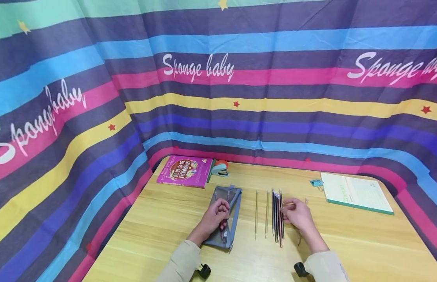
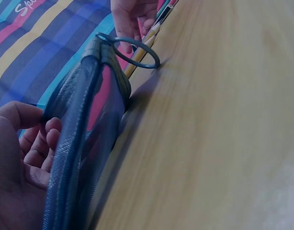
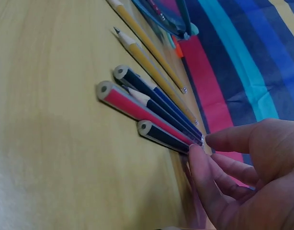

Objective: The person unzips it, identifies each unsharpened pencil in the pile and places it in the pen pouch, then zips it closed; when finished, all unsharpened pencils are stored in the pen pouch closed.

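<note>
My left hand (image 1: 214, 217) lies over a grey-blue mesh pencil case (image 1: 235, 219), in which slim items show through. In the left wrist view, its thumb and forefinger pinch the case's fabric (image 2: 70, 163); a ring-shaped zip pull (image 2: 156, 60) stands out at the far end. My right hand (image 1: 300, 216) is at the right side of a bundle of dark pencils (image 1: 277, 227). Seen from the right wrist, its thumb and forefinger pinch at the eraser ends, by the red pencil (image 3: 142, 112). Two yellow pencils (image 1: 256, 219) lie apart, left of the bundle.
Another pencil (image 1: 300, 239) lies partly hidden under the right forearm. At the back left are a purple book (image 1: 190, 178), a light-blue stapler (image 1: 219, 169) and a red-orange roll (image 1: 222, 162). A notebook (image 1: 357, 194) and a blue clip (image 1: 316, 182) lie at the right. Striped cloth (image 1: 274, 135) surrounds the table.
</note>
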A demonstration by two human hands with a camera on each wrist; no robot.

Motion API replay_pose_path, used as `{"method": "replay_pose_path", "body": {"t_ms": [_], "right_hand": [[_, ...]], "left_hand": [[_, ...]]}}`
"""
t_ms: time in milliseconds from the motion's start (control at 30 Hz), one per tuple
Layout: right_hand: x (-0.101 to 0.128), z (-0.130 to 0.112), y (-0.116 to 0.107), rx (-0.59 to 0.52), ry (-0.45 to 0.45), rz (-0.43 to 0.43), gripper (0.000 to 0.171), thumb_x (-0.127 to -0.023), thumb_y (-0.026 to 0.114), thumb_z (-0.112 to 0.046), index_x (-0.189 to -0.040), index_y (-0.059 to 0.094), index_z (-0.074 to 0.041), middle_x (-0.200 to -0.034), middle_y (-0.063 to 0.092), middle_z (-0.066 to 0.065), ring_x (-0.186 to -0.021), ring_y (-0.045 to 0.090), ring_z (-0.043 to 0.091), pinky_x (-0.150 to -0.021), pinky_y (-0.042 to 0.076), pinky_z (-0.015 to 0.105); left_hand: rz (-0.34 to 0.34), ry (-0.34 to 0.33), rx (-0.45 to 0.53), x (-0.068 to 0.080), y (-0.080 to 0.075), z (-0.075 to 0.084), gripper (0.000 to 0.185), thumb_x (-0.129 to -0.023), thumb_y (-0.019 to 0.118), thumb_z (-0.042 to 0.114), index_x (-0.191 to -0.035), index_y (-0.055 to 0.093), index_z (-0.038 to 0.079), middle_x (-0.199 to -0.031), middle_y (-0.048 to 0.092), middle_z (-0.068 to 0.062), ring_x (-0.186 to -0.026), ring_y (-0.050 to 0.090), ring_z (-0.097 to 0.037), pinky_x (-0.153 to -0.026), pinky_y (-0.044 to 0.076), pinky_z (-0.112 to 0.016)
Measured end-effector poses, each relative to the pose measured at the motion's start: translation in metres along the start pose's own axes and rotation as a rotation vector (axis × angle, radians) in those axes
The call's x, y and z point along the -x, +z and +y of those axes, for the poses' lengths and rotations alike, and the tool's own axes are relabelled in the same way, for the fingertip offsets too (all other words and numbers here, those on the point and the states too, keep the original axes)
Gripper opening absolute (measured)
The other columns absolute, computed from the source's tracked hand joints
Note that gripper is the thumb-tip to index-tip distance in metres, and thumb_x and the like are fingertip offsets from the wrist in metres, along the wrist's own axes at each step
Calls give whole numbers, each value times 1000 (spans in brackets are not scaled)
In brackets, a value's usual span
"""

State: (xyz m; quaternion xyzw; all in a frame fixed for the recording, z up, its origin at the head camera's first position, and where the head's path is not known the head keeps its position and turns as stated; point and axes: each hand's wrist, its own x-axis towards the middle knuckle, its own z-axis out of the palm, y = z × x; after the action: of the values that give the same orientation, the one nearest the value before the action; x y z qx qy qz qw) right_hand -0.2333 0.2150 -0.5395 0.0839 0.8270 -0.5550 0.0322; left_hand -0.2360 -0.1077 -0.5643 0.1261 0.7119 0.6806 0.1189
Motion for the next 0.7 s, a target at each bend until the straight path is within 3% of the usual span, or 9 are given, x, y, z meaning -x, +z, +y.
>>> {"method": "replay_pose_path", "body": {"t_ms": [700], "right_hand": [[1, 5, 2, 37, -9, 15, 45, -85, 70, 8, -128, 57, 13, -100, 66, 21, -72, 67, 21, -64, 64, 35]], "left_hand": [[-12, 28, 1, 1, -2, -7, 27, -88, 57, -6, -114, 50, -7, -80, 55, 2, -55, 51, -8, -49, 46, -19]]}}
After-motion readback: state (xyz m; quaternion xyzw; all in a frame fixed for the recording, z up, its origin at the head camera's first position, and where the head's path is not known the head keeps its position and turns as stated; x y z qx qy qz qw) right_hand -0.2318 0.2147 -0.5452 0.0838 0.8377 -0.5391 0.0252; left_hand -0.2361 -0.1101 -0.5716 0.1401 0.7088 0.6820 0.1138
